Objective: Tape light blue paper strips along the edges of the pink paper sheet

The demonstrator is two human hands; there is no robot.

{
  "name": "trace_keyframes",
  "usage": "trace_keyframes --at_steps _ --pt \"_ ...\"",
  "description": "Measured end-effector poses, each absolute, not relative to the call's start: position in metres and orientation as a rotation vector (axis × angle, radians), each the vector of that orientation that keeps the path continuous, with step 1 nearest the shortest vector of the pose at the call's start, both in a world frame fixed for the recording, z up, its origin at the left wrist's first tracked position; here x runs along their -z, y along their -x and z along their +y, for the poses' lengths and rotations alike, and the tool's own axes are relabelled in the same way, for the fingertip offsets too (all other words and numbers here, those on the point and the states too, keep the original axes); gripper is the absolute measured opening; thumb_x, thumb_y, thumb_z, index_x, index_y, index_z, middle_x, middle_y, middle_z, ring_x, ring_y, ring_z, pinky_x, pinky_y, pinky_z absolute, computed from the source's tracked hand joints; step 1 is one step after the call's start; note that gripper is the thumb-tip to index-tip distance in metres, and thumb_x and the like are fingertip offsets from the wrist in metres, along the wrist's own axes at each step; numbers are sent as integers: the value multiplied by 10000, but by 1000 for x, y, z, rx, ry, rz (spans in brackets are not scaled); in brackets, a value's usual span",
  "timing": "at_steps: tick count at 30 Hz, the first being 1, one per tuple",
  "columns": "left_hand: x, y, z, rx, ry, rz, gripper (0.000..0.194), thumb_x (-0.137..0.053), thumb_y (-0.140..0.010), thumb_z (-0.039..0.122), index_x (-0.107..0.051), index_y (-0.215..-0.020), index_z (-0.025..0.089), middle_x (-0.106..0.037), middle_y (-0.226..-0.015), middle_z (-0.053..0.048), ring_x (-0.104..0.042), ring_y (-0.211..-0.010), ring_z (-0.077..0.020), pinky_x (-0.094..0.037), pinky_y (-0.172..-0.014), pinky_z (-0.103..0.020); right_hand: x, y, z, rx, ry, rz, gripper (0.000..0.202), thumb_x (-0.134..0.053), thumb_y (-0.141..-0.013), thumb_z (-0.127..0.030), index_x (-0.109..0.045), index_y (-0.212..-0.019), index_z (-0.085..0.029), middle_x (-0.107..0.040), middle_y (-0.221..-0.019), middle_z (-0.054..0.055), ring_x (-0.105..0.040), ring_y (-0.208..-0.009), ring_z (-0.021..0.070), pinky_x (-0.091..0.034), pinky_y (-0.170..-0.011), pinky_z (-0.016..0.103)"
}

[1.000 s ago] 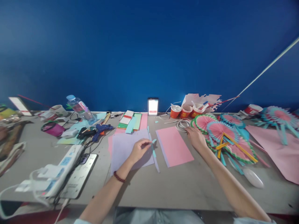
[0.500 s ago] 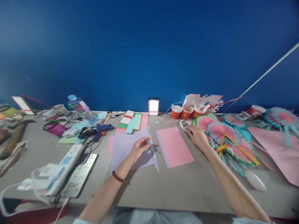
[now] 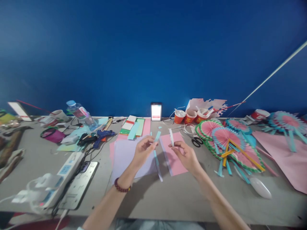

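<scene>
My left hand (image 3: 144, 149) pinches a short light-blue paper strip (image 3: 157, 136) between thumb and fingers, above the right edge of a lilac sheet (image 3: 131, 156). Across from it, my right hand (image 3: 184, 154) grips a narrow, curved white piece that looks like a tape roll (image 3: 171, 137) seen edge-on. Under the right hand lies a pink sheet (image 3: 165, 140) with a lilac border, partly covered. Between the two sheets rests a long thin blue and lilac strip (image 3: 157, 164). The hands are close together but apart.
Black-handled scissors (image 3: 197, 142) lie right of the pink sheet, beside pleated paper fans (image 3: 227, 137). Red paper cups (image 3: 190, 116) and a phone (image 3: 156, 111) stand along the blue wall. To the left are a glue gun (image 3: 103, 135), a bottle (image 3: 82, 115) and a power strip (image 3: 64, 175).
My right hand has come back left from beside the fans with the white piece, uncovering the scissors. My left hand has risen slightly, the short blue strip now upright in its fingers.
</scene>
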State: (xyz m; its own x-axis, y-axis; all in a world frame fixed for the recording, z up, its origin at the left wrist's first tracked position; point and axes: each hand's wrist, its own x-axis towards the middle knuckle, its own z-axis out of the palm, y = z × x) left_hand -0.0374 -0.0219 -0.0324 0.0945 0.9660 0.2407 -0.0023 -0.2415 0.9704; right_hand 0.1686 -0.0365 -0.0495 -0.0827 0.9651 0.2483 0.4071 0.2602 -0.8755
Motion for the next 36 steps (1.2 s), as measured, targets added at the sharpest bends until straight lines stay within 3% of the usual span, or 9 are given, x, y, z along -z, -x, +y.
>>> trace_keyframes --at_steps 2,5,15,21,26,28,32,36 --pt "26 33 -27 -1416 -1725 1010 101 -606 -802 244 -588 -729 176 -638 -1040 -98 -599 -922 -191 -486 -794 -327 55 -161 -41 -807 1274 -1659 182 -547 -843 -349 -623 -913 -199 -689 -974 74 -625 -938 220 -472 -827 351" --pt "24 27 -34 -1423 -2026 913 42 -543 -821 160 -568 -795 181 -605 -1186 -122 -610 -927 -188 -492 -840 -369 68 -156 -43 -746 1201 -1685 128 -555 -833 -287 -623 -901 -203 -676 -948 68 -613 -949 217 -467 -846 355" --pt "62 22 -32 -1413 -2583 1015 104 -522 -794 103 -569 -828 189 -632 -1177 -139 -632 -876 -199 -509 -734 -343 90 -149 -35 -585 1141 -1734 131 -533 -774 -129 -606 -864 -191 -662 -882 55 -612 -879 212 -475 -802 369" --pt "61 20 -33 -1503 -2213 1014 117 -531 -803 111 -590 -865 191 -664 -1036 -104 -629 -847 -180 -523 -749 -339 101 -151 -35 -565 1117 -1790 161 -514 -772 -108 -593 -875 -202 -660 -873 46 -612 -855 203 -481 -766 333" --pt "59 20 -33 -1391 -1936 1031 75 -532 -834 168 -594 -798 190 -663 -798 -48 -627 -784 -170 -520 -731 -319 107 -151 -33 -601 1169 -1726 92 -539 -826 -200 -598 -897 -205 -659 -848 44 -620 -805 191 -483 -736 310" --pt "60 20 -32 -1368 -1881 1057 77 -538 -838 190 -595 -787 187 -664 -859 -63 -627 -825 -176 -517 -763 -331 109 -151 -32 -638 1206 -1687 95 -539 -835 -234 -603 -899 -206 -663 -841 43 -627 -792 193 -486 -731 310" --pt "64 19 -30 -1359 -1918 1072 54 -547 -832 193 -589 -800 184 -586 -1216 -126 -571 -1071 -221 -472 -909 -416 107 -152 -33 -676 1204 -1686 122 -530 -815 -230 -613 -905 -221 -675 -852 40 -639 -802 210 -496 -736 325" --pt "67 19 -27 -1320 -1986 1006 52 -535 -836 175 -574 -803 187 -618 -1181 -120 -542 -1121 -224 -440 -950 -455 99 -149 -37 -730 1186 -1678 156 -512 -800 -203 -617 -907 -247 -678 -860 34 -643 -815 225 -500 -753 347"
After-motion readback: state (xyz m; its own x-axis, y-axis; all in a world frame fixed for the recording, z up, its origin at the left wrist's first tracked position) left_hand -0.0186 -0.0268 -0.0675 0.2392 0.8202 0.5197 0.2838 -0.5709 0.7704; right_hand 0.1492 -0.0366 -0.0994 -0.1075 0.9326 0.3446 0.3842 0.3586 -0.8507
